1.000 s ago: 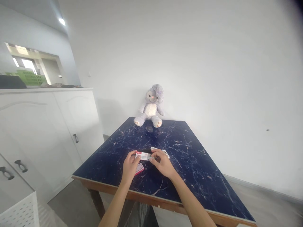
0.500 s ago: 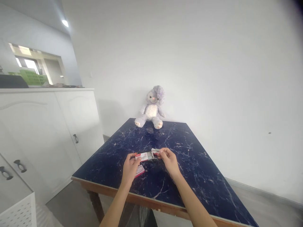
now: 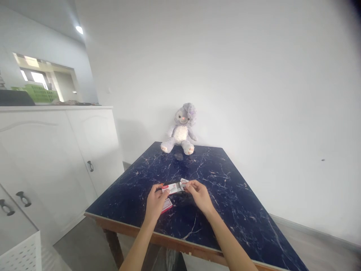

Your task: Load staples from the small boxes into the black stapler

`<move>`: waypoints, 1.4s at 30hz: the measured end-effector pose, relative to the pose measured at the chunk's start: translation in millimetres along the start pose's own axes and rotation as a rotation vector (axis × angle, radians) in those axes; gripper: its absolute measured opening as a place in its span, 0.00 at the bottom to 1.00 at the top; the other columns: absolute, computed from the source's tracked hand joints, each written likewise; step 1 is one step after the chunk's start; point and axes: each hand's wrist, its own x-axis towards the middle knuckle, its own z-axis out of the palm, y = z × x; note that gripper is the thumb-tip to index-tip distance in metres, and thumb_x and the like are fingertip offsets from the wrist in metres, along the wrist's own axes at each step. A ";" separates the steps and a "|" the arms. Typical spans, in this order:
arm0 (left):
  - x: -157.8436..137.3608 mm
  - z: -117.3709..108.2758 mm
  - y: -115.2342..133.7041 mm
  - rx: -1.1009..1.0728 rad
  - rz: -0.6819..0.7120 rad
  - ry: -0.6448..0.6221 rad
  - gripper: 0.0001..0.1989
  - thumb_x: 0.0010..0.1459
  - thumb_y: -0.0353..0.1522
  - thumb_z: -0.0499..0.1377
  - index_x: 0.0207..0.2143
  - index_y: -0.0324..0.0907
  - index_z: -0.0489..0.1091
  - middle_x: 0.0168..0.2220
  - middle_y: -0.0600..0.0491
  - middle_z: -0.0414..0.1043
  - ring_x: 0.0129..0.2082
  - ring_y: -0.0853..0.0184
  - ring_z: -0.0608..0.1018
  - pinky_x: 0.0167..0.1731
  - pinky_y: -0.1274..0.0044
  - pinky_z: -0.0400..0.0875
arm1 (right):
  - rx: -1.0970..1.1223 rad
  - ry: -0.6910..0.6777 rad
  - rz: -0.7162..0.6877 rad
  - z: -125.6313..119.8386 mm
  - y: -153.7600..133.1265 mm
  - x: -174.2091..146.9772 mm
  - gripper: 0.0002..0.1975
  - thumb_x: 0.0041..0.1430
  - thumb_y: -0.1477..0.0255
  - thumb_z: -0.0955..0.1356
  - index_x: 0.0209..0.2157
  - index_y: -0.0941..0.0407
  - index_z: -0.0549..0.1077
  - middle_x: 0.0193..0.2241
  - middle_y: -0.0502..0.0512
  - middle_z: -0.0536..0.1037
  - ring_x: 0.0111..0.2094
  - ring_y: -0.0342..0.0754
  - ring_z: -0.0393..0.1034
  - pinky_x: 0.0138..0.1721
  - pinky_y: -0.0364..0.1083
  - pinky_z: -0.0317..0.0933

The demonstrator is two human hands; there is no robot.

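the left hand [image 3: 153, 201] would do best to steady the small red-and-white box [image 3: 169, 188] without crushing it; the right hand [image 3: 199, 195] should ease the white piece [image 3: 183, 183] lightly; the left fingers pinch the box's left end, thumb in front, near a red-edged packet [image 3: 167, 205] on the table [image 3: 220, 222]; the right thumb and forefinger nip the white piece at the box's right end; whether it is joined there, i cannot tell

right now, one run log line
left hand: holds red-white rectangular box | right hand: pinches white piece at box's end | flat red-edged box: on blue marbled table
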 end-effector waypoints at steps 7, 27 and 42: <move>2.5 -2.2 -7.0 0.010 0.030 -0.037 0.18 0.55 0.42 0.64 0.42 0.43 0.64 0.38 0.46 0.82 0.37 0.59 0.83 0.39 0.72 0.74 | -0.046 -0.091 0.036 2.4 -6.1 -3.0 0.12 0.57 0.60 0.72 0.32 0.54 0.76 0.42 0.56 0.81 0.42 0.53 0.75 0.49 0.51 0.65; -1.9 0.6 -2.6 0.087 0.132 -0.082 0.21 0.54 0.42 0.65 0.46 0.41 0.71 0.40 0.46 0.80 0.38 0.59 0.82 0.38 0.73 0.74 | 0.097 -0.040 0.083 5.7 -8.9 -4.0 0.16 0.54 0.55 0.73 0.32 0.54 0.77 0.42 0.56 0.81 0.48 0.54 0.74 0.55 0.53 0.63; -6.7 2.0 4.5 0.224 0.219 -0.070 0.17 0.58 0.41 0.60 0.48 0.44 0.73 0.38 0.50 0.80 0.35 0.62 0.80 0.38 0.74 0.72 | -0.035 -0.174 0.036 7.2 -8.7 -6.9 0.14 0.54 0.56 0.73 0.35 0.52 0.78 0.53 0.58 0.77 0.57 0.57 0.69 0.60 0.55 0.58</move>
